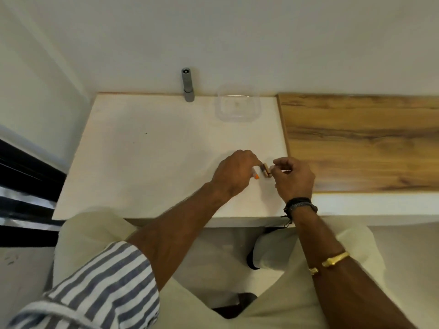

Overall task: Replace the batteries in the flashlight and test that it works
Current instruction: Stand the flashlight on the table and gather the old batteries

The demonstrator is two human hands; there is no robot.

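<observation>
Head view: near the right edge of the white counter (142,150), the left hand (234,173) and right hand (294,179) each close their grip, pinching the small cylindrical batteries (265,170) between them. The grey cylindrical flashlight (187,85) stands upright at the counter's far edge.

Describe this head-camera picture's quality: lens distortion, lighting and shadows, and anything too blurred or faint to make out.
Head view: the wide-angle lens splays the white table and stretches the upright flashlight; light is soft and even, with faint shadow around the left hand and right hand; the clear container almost vanishes against the white; the batteries pinched between the hands are too soft to count.
</observation>
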